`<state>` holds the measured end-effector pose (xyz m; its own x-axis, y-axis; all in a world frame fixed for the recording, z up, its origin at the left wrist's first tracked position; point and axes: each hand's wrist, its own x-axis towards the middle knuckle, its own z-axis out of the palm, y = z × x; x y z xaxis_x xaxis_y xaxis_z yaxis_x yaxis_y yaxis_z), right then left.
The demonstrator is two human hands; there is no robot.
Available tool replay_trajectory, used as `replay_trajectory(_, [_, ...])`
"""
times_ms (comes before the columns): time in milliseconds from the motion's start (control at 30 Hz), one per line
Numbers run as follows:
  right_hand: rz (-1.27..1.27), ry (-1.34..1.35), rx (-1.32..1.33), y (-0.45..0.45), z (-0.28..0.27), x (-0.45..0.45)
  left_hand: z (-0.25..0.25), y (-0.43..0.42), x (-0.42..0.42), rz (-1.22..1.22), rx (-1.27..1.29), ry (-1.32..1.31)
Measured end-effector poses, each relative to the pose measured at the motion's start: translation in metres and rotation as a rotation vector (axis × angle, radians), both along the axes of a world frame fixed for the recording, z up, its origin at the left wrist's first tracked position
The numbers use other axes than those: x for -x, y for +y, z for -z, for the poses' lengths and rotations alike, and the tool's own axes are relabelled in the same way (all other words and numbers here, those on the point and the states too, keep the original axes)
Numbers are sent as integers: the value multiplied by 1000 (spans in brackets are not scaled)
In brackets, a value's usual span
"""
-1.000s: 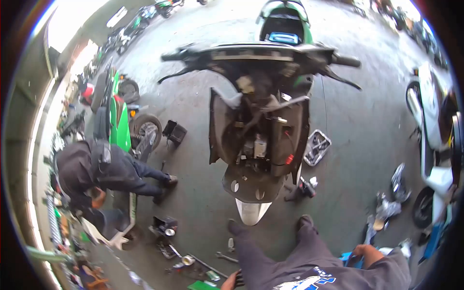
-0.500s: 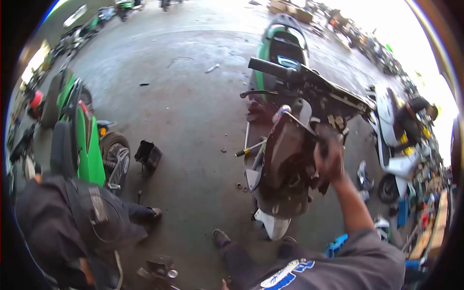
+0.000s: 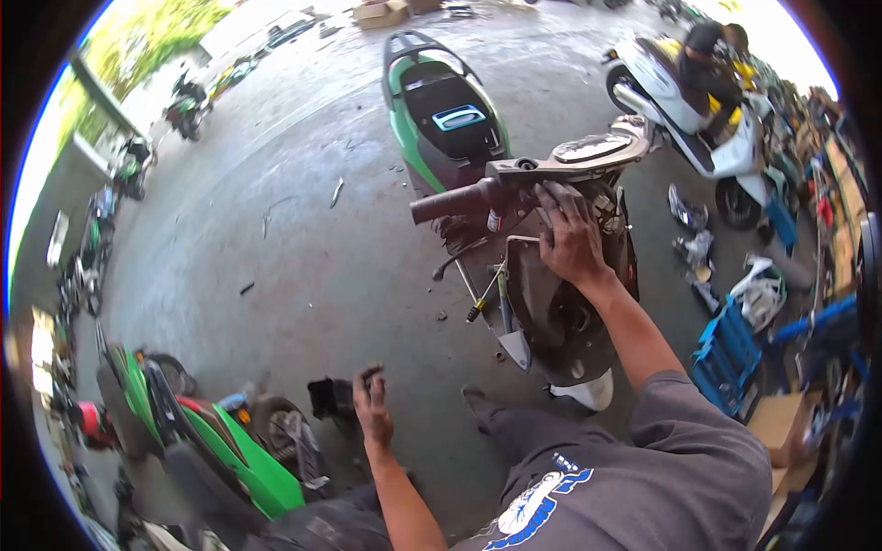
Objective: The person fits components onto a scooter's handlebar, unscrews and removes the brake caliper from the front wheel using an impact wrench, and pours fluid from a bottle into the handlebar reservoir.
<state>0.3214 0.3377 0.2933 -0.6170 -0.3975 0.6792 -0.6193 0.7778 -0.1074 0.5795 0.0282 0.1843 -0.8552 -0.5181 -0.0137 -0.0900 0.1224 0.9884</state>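
On the scooter's handlebar [image 3: 542,174] rests the right hand [image 3: 571,237].

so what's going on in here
Someone's right hand is against the steering area of a partly stripped scooter, just beside its handlebar. Their left hand is raised, holding nothing visible. What the right fingers are doing there isn't clear. Another person is bent over by a white scooter.

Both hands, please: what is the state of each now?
Left hand: open and raised, nothing seen in it.
Right hand: at the handlebar; whether it grips something cannot be told.
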Motion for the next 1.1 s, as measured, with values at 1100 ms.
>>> replay_trajectory(1100, [774, -140, 119, -98, -44, -21, -129, 47, 378, 1716, -97, -1000])
